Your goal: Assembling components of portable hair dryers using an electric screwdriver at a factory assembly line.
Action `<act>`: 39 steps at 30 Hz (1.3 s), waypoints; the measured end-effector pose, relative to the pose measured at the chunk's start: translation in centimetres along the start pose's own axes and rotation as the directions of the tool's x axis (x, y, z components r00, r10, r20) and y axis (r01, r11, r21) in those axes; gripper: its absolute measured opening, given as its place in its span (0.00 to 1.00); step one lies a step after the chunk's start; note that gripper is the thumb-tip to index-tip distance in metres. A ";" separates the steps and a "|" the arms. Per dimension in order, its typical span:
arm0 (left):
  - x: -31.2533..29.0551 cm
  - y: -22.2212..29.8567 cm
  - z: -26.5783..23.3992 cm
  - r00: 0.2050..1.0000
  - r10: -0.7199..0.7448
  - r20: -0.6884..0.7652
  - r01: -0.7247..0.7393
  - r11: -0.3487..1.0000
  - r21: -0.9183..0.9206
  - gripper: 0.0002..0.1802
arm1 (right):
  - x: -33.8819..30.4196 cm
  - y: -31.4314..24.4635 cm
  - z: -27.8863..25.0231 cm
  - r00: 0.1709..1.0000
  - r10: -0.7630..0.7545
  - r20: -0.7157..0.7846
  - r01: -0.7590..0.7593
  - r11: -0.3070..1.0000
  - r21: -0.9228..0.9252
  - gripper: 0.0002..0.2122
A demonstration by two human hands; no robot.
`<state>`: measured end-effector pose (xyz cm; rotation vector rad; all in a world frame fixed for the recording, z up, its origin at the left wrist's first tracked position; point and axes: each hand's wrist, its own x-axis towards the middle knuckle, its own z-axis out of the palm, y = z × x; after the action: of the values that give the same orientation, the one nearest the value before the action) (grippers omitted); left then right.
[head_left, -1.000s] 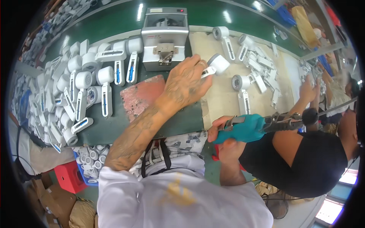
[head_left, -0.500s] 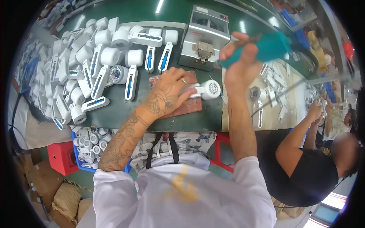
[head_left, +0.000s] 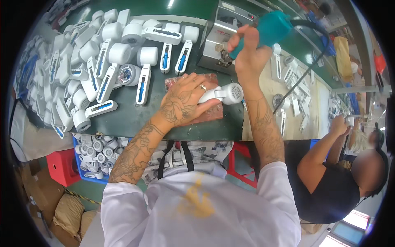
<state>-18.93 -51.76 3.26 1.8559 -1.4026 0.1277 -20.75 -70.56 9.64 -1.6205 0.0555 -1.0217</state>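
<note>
My left hand (head_left: pixel 185 98) is closed around the handle of a white handheld fan (head_left: pixel 233 94), pressing it down on a reddish-brown block (head_left: pixel 212 115). The fan's round slotted head points to the right. Raised at the back right, my right hand (head_left: pixel 251 55) grips a teal electric screwdriver (head_left: pixel 273 28) with a dark cable. Its nose end is by the front outlet of a grey metal box, which looks like a screw feeder (head_left: pixel 210 46). My fingers and the machine hide the driver's tip, so contact is unclear.
White fan parts with blue strips inside the handles (head_left: pixel 143 85) pile up on the left. A blue crate (head_left: pixel 76 150) of white parts stands below, beside a red stool (head_left: pixel 61 168). More parts lie on the beige surface (head_left: pixel 306 128). At right sits a person in black (head_left: pixel 335 193).
My right hand has carried the screwdriver to the left, up against the feeder's front. The left hand keeps the fan on the block, and more of the fan's handle shows.
</note>
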 end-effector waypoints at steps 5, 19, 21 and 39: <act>0.3 0.2 -0.1 1.000 -0.007 0.002 0.007 1.000 -0.002 0.22 | -2.6 -3.4 -0.7 0.981 0.189 -0.034 -0.187 0.981 0.050 0.27; 0.1 0.1 0.0 0.988 -0.056 0.141 0.057 0.998 -0.001 0.24 | -5.4 -2.3 -1.1 0.975 0.219 0.051 -0.221 0.974 0.056 0.26; -0.4 0.1 0.6 1.000 0.022 -0.006 -0.022 0.992 0.123 0.24 | -5.6 -2.4 -1.0 0.970 0.238 0.049 -0.241 0.968 0.070 0.25; 0.5 0.5 -0.4 0.999 -0.028 0.044 0.027 1.000 0.005 0.19 | -0.3 -1.2 -0.5 0.990 0.019 -0.139 -0.020 1.000 -0.006 0.25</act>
<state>-19.00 -51.88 4.05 1.8915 -1.4068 0.0773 -21.82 -70.44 10.42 -1.5504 0.1692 -1.1196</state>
